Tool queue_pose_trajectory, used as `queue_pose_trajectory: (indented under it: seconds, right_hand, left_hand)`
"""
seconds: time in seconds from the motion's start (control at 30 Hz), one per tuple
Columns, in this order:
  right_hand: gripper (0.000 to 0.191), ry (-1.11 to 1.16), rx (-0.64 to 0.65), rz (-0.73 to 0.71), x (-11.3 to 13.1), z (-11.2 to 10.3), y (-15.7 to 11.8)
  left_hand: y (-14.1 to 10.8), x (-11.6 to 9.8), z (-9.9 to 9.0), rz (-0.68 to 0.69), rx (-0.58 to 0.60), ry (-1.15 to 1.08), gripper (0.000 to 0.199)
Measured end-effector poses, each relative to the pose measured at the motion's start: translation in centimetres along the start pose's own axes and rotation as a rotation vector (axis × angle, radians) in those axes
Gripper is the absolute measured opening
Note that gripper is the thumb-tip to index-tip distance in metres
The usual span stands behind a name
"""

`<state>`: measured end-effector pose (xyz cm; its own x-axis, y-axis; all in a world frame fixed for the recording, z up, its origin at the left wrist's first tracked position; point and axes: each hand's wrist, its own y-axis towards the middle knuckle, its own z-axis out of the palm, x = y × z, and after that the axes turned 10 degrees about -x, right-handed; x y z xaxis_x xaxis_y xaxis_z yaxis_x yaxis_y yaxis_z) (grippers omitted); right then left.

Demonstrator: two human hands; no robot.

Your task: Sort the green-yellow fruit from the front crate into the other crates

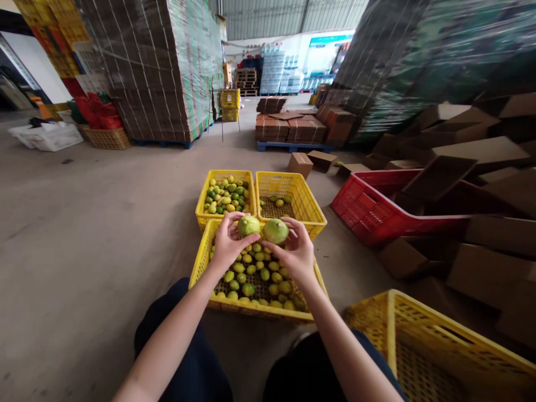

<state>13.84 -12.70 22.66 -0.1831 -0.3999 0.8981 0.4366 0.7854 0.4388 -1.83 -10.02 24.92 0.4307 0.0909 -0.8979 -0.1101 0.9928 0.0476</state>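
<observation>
My left hand (229,241) pinches a yellow-green lemon (248,225) between thumb and fingers. Beside it, a greener lemon (275,231) is gripped by my right hand (298,251). Both fruits are held up side by side, above the near yellow crate (268,311). Inside that crate many loose yellow and green lemons (251,269) lie spread over the slatted bottom. Behind it on the left, a yellow crate (201,207) is well filled with mixed green and yellow lemons. Next to that one, another yellow crate (307,202) holds several lemons at its far left.
A yellow crate (391,335) stands at the lower right. Beyond it is a red crate (355,209) among heaped cardboard boxes (494,251). Flattened cartons (288,129) rest on a blue pallet (276,147) ahead. Tall wrapped stacks (142,67) rise on both sides.
</observation>
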Motion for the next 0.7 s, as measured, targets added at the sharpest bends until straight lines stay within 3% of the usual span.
queue_pose_trajectory:
  seconds: [0.1,0.17,0.23,0.3,0.53,0.6,0.7]
  right_hand:
    - [0.05,0.229,0.251,0.432,0.1,0.0,0.7]
    - [0.053,0.299,0.313,0.632,0.0,0.0,1.1]
    - [0.054,0.327,0.313,0.735,-0.2,0.0,1.3]
    - [0.053,0.338,0.3,0.768,-0.2,0.0,1.4]
    - [0.049,0.338,0.275,0.724,-0.3,0.3,1.3]
    - [0.046,0.294,0.225,0.615,-0.4,0.5,1.0]
    - [0.056,0.107,0.054,0.33,-0.5,0.5,0.6]
  left_hand:
    - [0.7,0.3,-0.2,-0.358,-0.054,-0.086,0.036]
    - [0.9,0.4,-0.3,-0.66,-0.077,-0.177,0.042]
    - [0.9,0.3,-0.3,-0.897,-0.082,-0.311,0.048]
    - [0.8,0.1,-0.3,-1.008,-0.079,-0.408,0.051]
    - [0.9,0.2,-0.2,-0.916,-0.031,-0.386,0.049]
    - [1.1,0.3,-0.3,-0.8,0.028,-0.36,0.043]
    - [1.4,0.5,-0.6,-0.481,0.078,-0.267,0.029]
